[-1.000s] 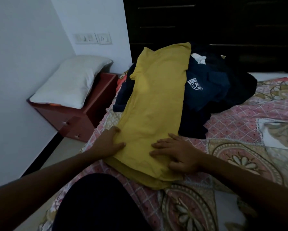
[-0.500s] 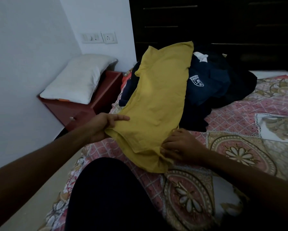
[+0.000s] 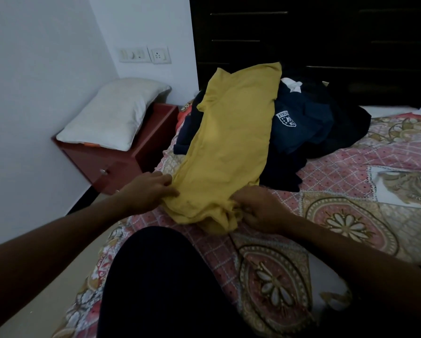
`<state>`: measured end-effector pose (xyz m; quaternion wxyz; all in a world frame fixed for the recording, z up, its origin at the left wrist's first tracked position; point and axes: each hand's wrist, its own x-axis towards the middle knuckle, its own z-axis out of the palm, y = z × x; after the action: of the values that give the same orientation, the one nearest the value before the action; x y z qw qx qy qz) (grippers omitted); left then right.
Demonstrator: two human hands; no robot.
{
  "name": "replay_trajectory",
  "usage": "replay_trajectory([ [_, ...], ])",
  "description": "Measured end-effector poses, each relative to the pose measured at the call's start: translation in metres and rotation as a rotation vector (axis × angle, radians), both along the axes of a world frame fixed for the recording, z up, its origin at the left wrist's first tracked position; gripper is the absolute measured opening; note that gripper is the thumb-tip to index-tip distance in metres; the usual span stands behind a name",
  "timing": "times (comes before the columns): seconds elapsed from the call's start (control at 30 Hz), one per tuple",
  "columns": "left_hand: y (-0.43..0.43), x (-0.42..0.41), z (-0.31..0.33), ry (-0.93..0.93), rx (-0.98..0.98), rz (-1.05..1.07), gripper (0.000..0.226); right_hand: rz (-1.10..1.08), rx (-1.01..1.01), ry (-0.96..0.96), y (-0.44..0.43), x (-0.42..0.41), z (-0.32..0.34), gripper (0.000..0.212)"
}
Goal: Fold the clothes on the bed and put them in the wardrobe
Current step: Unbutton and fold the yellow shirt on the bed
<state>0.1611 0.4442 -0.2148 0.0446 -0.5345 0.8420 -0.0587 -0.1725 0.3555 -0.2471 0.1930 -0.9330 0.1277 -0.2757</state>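
Observation:
A yellow T-shirt, folded lengthwise into a long strip, lies on the patterned bed, its far end draped over a pile of dark clothes. My left hand pinches the near left edge of the shirt. At the near right corner my right hand grips the bunched hem. The near end is lifted and crumpled between both hands. A navy garment with a white crest lies on top of the pile.
A red-brown bedside table with a white pillow on it stands left of the bed against the wall. A dark headboard rises behind the pile. My dark-clothed knee is at the near bed edge.
Both hands went from lying flat on the shirt to taking hold of its near end. The hem has been gathered and lifted off the bed.

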Motion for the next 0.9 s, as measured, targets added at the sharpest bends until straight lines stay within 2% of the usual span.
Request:
replay_trajectory([
  [0.03, 0.001, -0.002, 0.0, 0.054, -0.043, 0.026, 0.048, -0.044, 0.134, -0.066, 0.001, 0.002, 0.005, 0.018],
  [0.1, 0.001, -0.01, 0.008, 0.274, -0.103, 0.105, 0.034, -0.166, 0.426, -0.192, 0.001, 0.007, 0.01, 0.018],
  [0.17, -0.001, -0.023, 0.031, 0.627, -0.062, 0.204, 0.032, -0.342, 0.683, -0.365, -0.002, 0.01, 0.025, 0.025],
  [0.2, -0.004, -0.027, 0.045, 0.854, 0.011, 0.293, 0.028, -0.412, 0.752, -0.451, -0.004, 0.01, 0.034, 0.029],
  [0.23, -0.006, -0.03, 0.064, 1.069, 0.094, 0.388, 0.033, -0.454, 0.767, -0.524, -0.005, 0.01, 0.048, 0.028],
  [0.27, -0.008, -0.034, 0.081, 1.232, 0.139, 0.45, 0.049, -0.472, 0.761, -0.574, -0.004, 0.009, 0.062, 0.026],
  [0.3, -0.01, -0.037, 0.097, 1.329, 0.149, 0.474, 0.06, -0.481, 0.747, -0.61, -0.004, 0.007, 0.077, 0.027],
  [0.33, -0.009, -0.047, 0.111, 1.434, 0.174, 0.458, 0.054, -0.498, 0.747, -0.634, -0.004, 0.006, 0.089, 0.028],
  [0.43, 0.001, -0.088, 0.147, 1.552, 0.361, 0.402, 0.016, -0.562, 0.778, -0.66, -0.008, -0.01, 0.119, 0.043],
  [0.5, 0.01, -0.11, 0.159, 1.547, 0.485, 0.357, 0.026, -0.611, 0.802, -0.55, -0.005, -0.032, 0.136, 0.049],
  [0.57, 0.022, -0.126, 0.165, 1.572, 0.585, 0.36, 0.036, -0.595, 0.876, -0.417, 0.004, -0.058, 0.147, 0.038],
  [0.63, 0.034, -0.14, 0.168, 1.608, 0.725, 0.367, 0.035, -0.497, 1.006, -0.299, 0.021, -0.086, 0.153, 0.026],
  [0.7, 0.044, -0.156, 0.165, 1.626, 0.869, 0.376, 0.037, -0.396, 1.093, -0.21, 0.041, -0.112, 0.16, 0.022],
  [0.8, 0.048, -0.163, 0.161, 1.643, 0.998, 0.377, 0.034, -0.225, 1.175, -0.293, 0.052, -0.131, 0.17, 0.027],
  [0.9, 0.031, -0.157, 0.164, 1.726, 0.965, 0.421, 0.036, -0.21, 1.204, -0.474, 0.033, -0.121, 0.179, 0.023],
])
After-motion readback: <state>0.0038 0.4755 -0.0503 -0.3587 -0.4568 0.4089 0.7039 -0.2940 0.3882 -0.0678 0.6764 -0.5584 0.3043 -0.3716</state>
